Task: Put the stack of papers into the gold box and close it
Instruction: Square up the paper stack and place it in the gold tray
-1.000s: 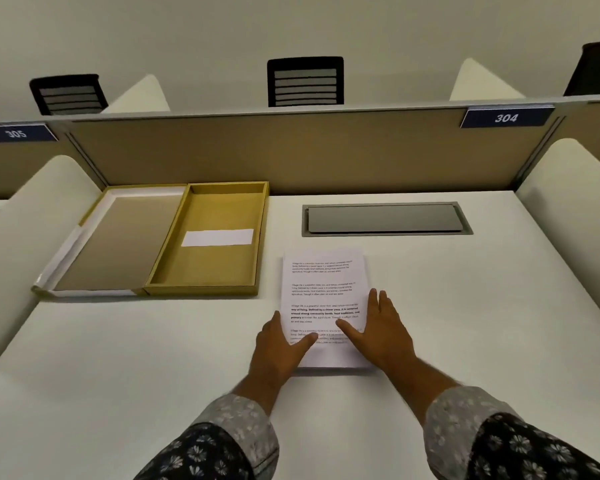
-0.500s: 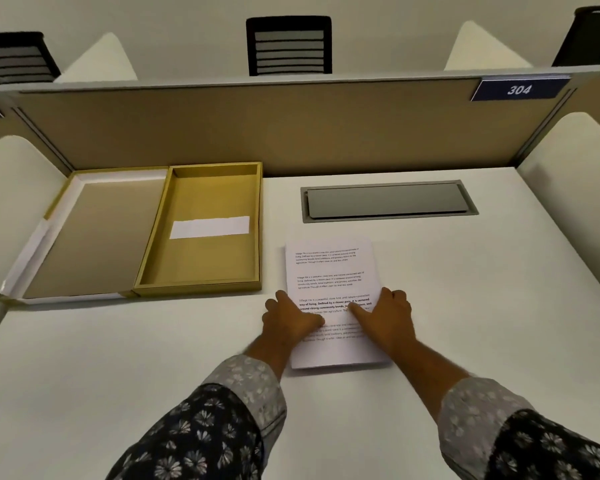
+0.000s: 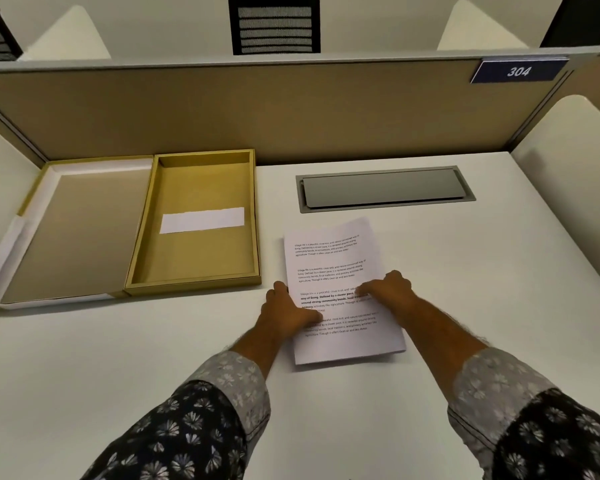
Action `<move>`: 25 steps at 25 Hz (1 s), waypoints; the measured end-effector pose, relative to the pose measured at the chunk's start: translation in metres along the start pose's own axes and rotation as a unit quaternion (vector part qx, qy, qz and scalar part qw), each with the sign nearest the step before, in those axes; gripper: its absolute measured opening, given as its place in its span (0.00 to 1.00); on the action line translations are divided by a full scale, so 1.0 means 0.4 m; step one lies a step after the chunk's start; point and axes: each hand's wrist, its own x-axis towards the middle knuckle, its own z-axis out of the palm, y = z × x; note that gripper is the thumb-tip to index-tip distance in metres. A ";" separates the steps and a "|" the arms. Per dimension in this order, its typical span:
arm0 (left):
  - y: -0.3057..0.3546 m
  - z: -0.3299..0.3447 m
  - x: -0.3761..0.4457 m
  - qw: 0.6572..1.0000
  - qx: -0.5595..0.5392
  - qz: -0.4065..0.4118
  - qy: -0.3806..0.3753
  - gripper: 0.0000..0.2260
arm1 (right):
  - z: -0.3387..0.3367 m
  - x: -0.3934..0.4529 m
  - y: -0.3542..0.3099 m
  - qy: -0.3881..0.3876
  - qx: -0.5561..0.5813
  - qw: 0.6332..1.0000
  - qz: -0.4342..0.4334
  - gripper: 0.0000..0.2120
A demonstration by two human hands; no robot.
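A stack of white printed papers (image 3: 333, 261) lies on the white desk, slightly turned. My left hand (image 3: 284, 311) grips its left edge, thumb on top of the sheet. On the right edge, my right hand (image 3: 387, 287) curls its fingers over the stack. The gold box (image 3: 139, 285) sits to the left of the papers, open, with a white strip (image 3: 201, 220) lying inside its tray. Its hinged lid (image 3: 77, 233) lies flat further left, inner side up.
A grey cable hatch (image 3: 381, 187) is set in the desk behind the papers. A tan partition (image 3: 291, 109) closes the back, bearing a blue sign 304 (image 3: 518, 71). White side dividers (image 3: 568, 150) stand left and right. Chairs show beyond the partition.
Both hands have slid forward from the stack's near end to its sides and curled onto its edges. The stack has turned slightly. The view has tipped downward.
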 end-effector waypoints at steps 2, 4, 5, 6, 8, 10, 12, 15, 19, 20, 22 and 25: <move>-0.015 -0.002 0.017 1.000 -0.017 -0.002 -0.013 0.49 | 0.003 -0.025 -0.020 0.010 0.079 0.997 -0.003 0.37; -0.024 -0.007 0.031 0.999 -0.037 0.004 -0.025 0.48 | -0.001 -0.021 -0.015 0.010 0.127 0.992 0.000 0.34; -0.023 -0.013 0.028 0.998 -0.047 0.008 -0.033 0.47 | -0.003 -0.016 -0.010 0.003 0.139 0.990 0.001 0.32; -0.021 -0.020 0.021 0.998 -0.054 0.009 -0.042 0.46 | -0.005 -0.023 -0.008 -0.014 0.151 0.988 0.004 0.29; -0.010 -0.034 0.001 0.996 -0.064 0.010 -0.055 0.42 | -0.013 -0.039 0.001 -0.067 0.168 0.984 -0.009 0.23; -0.007 -0.037 0.001 0.994 -0.080 0.012 -0.068 0.38 | -0.014 -0.059 0.011 -0.088 0.165 0.981 -0.047 0.21; -0.008 -0.036 -0.002 0.994 -0.085 0.018 -0.069 0.35 | -0.012 -0.086 0.018 -0.071 0.159 0.980 -0.094 0.20; -0.019 -0.040 -0.017 0.991 -0.114 0.030 -0.058 0.29 | -0.024 -0.133 0.028 -0.059 0.163 0.971 -0.162 0.17; 0.003 -0.049 -0.065 0.958 -0.278 0.034 -0.054 0.33 | -0.082 -0.208 0.027 -0.101 0.198 0.947 -0.230 0.16; 0.016 -0.056 -0.075 0.949 -0.307 0.054 -0.050 0.33 | -0.090 -0.221 0.027 -0.106 0.209 0.941 -0.242 0.16; 0.046 -0.080 -0.101 0.932 -0.347 0.100 -0.031 0.28 | -0.100 -0.245 0.032 -0.117 0.236 0.928 -0.265 0.16; 0.086 -0.123 -0.158 0.921 -0.361 0.146 0.027 0.21 | -0.097 -0.259 0.039 -0.114 0.273 0.913 -0.282 0.14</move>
